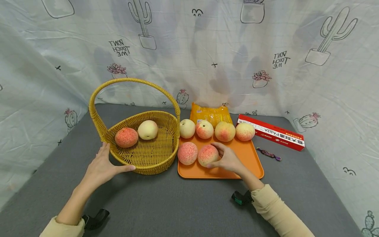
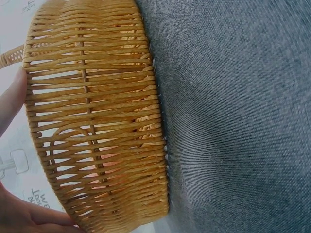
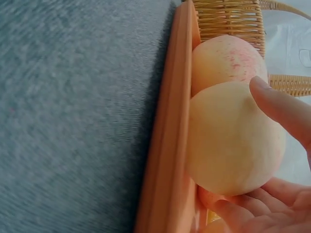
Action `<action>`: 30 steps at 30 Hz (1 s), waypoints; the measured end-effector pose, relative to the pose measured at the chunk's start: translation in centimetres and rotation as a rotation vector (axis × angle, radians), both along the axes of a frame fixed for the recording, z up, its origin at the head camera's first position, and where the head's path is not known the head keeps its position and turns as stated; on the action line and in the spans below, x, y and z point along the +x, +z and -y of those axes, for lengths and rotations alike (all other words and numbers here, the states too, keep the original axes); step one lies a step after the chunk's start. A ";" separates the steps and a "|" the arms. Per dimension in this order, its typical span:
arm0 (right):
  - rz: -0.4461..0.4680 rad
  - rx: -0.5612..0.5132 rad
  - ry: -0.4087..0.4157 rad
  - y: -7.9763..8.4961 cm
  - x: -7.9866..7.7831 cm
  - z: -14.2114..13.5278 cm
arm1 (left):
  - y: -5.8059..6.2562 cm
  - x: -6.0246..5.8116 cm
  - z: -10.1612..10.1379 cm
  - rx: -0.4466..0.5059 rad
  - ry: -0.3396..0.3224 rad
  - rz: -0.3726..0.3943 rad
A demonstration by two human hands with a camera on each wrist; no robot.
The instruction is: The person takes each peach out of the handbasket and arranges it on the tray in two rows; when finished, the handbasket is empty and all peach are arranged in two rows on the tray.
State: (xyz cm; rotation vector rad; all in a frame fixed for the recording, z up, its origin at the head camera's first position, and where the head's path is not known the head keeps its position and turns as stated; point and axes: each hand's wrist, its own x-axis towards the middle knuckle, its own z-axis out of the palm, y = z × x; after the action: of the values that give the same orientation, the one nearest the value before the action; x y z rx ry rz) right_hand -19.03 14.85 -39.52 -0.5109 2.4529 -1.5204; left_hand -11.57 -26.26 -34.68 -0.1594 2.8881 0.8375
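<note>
A yellow woven basket (image 1: 161, 168) with a tall arched handle stands at left, holding a red peach (image 1: 126, 137) and a pale peach (image 1: 148, 130). My left hand (image 1: 102, 168) rests on its near-left rim, thumb and fingers spread and fairly straight; the left wrist view shows the thumb (image 2: 12, 99) at the rim. On the orange tray (image 1: 195, 172), my right hand (image 1: 226, 159) holds a pink-speckled peach (image 1: 207, 155) between thumb and fingers. Another speckled peach (image 1: 188, 153) sits just left of it. In the right wrist view the held peach (image 3: 235, 138) shows its pale side.
Several peaches, including a yellow-red one (image 1: 225, 131), line the tray's back. Behind are an orange packet (image 1: 211, 114) and a red pasta box (image 1: 273, 133). A wrapped candy (image 1: 268, 153) lies right of the tray. A patterned curtain (image 1: 189, 49) hangs behind the grey table (image 1: 165, 207).
</note>
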 end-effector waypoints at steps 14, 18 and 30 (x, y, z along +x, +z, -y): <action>-0.109 -0.129 0.003 5.8 0.6 2.2 | 0.0 0.0 0.1 0.011 0.000 -0.004; -0.115 -0.161 0.123 7.3 1.1 4.8 | 0.0 0.0 0.1 0.011 0.003 -0.001; -0.029 0.003 0.345 9.8 -0.5 14.0 | 0.0 0.0 -0.2 0.016 0.016 0.005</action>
State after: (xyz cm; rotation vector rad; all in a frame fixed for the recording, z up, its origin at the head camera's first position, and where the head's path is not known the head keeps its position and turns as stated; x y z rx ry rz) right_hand -19.56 0.82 -29.71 -0.9070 2.2381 -1.3746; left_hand -11.53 -26.09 -34.70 -0.1833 2.8782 0.8618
